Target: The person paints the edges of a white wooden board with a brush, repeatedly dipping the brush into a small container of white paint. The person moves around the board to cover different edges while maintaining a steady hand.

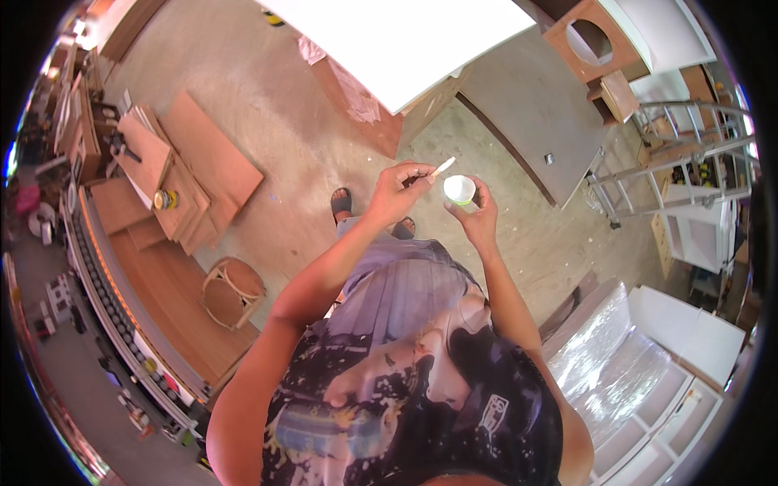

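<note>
My left hand (398,189) pinches a small whitish stick-like tool (445,165) between thumb and fingers. Its pale tip points up and to the right, apart from the cup beside it. In my right hand (479,212) is a small cup (459,189), white inside with some green on its outer wall. The cup's mouth tilts towards me, and what it may contain cannot be made out. Beyond both hands, a bright white panel surface (425,48) tops a wooden piece (434,109), with none of my fingers touching it.
Wooden boards (213,164) are stacked at left, a tin (165,200) on them. A rattan stool (234,291) stands nearer. At right are a dark panel (535,121), an aluminium ladder (668,173) and a plastic-wrapped piece (608,358). Concrete floor (292,200) surrounds my feet.
</note>
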A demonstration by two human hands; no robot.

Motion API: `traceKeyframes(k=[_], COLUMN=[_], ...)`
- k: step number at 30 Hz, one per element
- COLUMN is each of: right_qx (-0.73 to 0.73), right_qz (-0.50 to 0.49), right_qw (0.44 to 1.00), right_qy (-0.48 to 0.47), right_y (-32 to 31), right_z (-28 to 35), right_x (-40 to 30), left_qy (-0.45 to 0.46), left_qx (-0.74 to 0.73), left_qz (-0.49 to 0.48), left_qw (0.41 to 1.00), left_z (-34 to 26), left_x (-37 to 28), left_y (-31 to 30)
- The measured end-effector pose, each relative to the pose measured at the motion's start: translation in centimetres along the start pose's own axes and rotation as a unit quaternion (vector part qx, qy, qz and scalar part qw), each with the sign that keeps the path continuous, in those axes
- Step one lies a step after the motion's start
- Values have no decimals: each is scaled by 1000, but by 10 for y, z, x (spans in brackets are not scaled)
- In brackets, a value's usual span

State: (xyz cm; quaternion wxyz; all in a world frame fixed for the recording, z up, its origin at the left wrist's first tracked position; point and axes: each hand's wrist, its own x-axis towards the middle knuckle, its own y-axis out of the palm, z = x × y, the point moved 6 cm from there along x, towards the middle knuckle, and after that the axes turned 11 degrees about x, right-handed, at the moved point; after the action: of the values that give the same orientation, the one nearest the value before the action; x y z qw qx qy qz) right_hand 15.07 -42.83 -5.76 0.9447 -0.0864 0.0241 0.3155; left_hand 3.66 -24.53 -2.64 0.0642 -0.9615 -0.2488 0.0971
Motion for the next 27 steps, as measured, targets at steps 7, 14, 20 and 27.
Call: traceKeyframes(k=[7,14,20,27], right_qx=[-26,-55,-71,-116], right_qz=[-27,-56,-79,-92], right_qw=[997,993,990,985], right_qy=[-69,-87,-90,-91], right_y=[-25,-59,-101,-168], right_z=[39,56,51,48], right_x=[2,7,31,91], left_qy=[148,248,228,309], left_qx=[298,425,482,451], left_qz=[71,109,197,196], left_qw=[940,864,823,814], left_z=[-93,-131,-135,-146], left_x=[6,41,91,163], left_y=[19,78,131,192])
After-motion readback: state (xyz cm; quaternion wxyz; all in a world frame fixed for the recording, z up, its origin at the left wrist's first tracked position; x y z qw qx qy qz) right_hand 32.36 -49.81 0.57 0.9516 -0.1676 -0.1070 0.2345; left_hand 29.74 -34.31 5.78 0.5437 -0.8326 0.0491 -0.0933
